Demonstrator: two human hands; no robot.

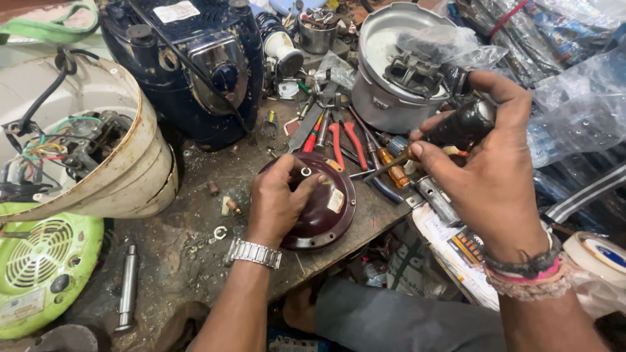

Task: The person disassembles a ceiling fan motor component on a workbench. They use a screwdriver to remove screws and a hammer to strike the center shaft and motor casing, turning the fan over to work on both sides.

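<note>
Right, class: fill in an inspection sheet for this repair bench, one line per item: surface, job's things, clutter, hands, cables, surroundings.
Surface: wooden bench, dirty, strewn with grit and small metal parts.
Job's things: round maroon cover lying on the bench; black-handled screwdriver.
Clutter: red-handled pliers, metal rod, steel cup of bits.
Hands: left hand presses on the maroon cover; right hand grips the screwdriver.
Cables: coloured wires inside an opened cream housing; black cord over a blue appliance.
Surroundings: metal pot, plastic bags, green vented casing, tape roll.
</note>
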